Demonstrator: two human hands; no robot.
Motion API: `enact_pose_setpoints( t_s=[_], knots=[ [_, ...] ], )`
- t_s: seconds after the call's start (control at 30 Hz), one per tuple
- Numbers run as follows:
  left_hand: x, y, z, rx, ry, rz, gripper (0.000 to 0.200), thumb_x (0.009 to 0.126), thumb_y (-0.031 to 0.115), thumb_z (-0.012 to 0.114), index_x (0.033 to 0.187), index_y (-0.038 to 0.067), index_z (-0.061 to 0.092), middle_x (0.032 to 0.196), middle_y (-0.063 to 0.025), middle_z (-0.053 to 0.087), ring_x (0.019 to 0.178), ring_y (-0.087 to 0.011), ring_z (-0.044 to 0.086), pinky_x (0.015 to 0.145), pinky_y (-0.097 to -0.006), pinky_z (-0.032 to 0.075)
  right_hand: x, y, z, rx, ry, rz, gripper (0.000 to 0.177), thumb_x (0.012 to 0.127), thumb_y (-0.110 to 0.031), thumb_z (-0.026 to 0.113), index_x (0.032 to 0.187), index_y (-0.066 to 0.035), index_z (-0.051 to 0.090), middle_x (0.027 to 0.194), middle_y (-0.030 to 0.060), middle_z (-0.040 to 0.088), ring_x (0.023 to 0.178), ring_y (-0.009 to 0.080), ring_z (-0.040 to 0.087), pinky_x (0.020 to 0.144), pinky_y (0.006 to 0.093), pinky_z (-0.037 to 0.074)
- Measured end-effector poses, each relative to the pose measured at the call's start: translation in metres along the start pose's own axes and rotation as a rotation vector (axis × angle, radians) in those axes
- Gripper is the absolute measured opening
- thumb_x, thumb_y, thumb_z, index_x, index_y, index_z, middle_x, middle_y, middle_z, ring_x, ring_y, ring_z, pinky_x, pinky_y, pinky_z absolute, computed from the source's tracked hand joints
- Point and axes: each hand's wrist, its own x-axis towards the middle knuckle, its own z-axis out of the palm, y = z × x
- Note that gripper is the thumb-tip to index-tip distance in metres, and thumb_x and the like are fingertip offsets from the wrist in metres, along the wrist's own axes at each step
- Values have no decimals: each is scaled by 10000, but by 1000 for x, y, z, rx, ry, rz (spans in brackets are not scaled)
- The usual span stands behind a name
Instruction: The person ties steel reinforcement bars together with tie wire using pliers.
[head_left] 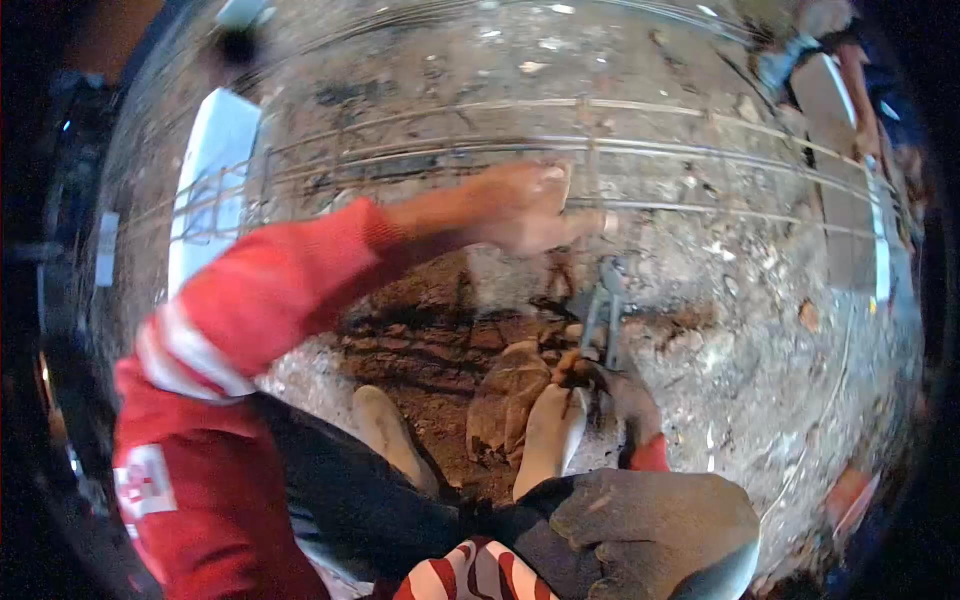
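Note:
My left hand (535, 210) reaches across the bars of a steel rebar cage (700, 150), its fingers blurred by motion. One finger points right, but whether the hand grips a bar I cannot make out. Low beside my right shoe (552, 430), my right hand (620, 395) is closed around the handles of a pair of pincers (603, 310). The pincers' jaws point away from me, toward the cage, and lie just below my left hand. A brown crumpled sack-like piece (505, 400) lies between my shoes.
Long bars with stirrups run left to right across rough, stony ground (750, 330). A white block (215, 170) stands at the cage's left, and a grey-and-white block (840, 190) at its right. Another person's arm (858, 100) shows at the upper right.

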Motion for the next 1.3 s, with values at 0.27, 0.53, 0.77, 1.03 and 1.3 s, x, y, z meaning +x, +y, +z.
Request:
enact_pose_setpoints(
  t_s=[0.27, 0.53, 0.77, 1.03, 1.3],
  knots=[
    [-235, -92, 55, -848, -218, -415, 428, 993, 346, 567, 1228, -3, 644, 1151, -145, 691, 1035, -230, 653, 968, -355, 494, 60, 11, -57, -976, 302, 211, 554, 942, -154, 599, 1469, -138, 428, 1245, 278, 578, 1185, 419, 550, 961, 491, 465],
    [-296, -21, 291, -1381, 147, -205, 550, 982, 312, 610, 1416, 8, 463, 1194, -103, 636, 1015, -171, 632, 890, -321, 511, 110, -9, -19, -996, 193, -282, 421, 815, -38, 673, 1226, -44, 585, 1116, 235, 602, 1056, 406, 585, 891, 438, 493],
    [-288, 34, 240, -1641, 56, -374, 524, 977, 324, 624, 1388, 22, 508, 1114, -50, 637, 988, -141, 613, 869, -293, 500, 135, -32, 53, -728, -310, -309, 390, 849, -106, 678, 1221, -38, 586, 1074, 230, 642, 1010, 439, 609, 888, 451, 494],
    [-227, -82, 243, -199, 860, -411, 512, 787, 174, 752, 1259, 52, 598, 1254, -164, 624, 1089, -310, 624, 912, -463, 495, 116, -85, 49, -816, -504, -396, 402, 878, -130, 659, 1265, -69, 569, 1122, 226, 643, 1029, 432, 611, 895, 462, 500],
    [-123, -273, 267, 479, 820, -659, 407, 873, 270, 542, 1183, 18, 618, 1138, -238, 631, 1108, -456, 548, 898, -541, 443, 90, -194, 11, -1048, -358, -234, 387, 839, -19, 671, 1221, -49, 616, 1025, 184, 687, 924, 332, 687, 827, 415, 525]
  ],
)
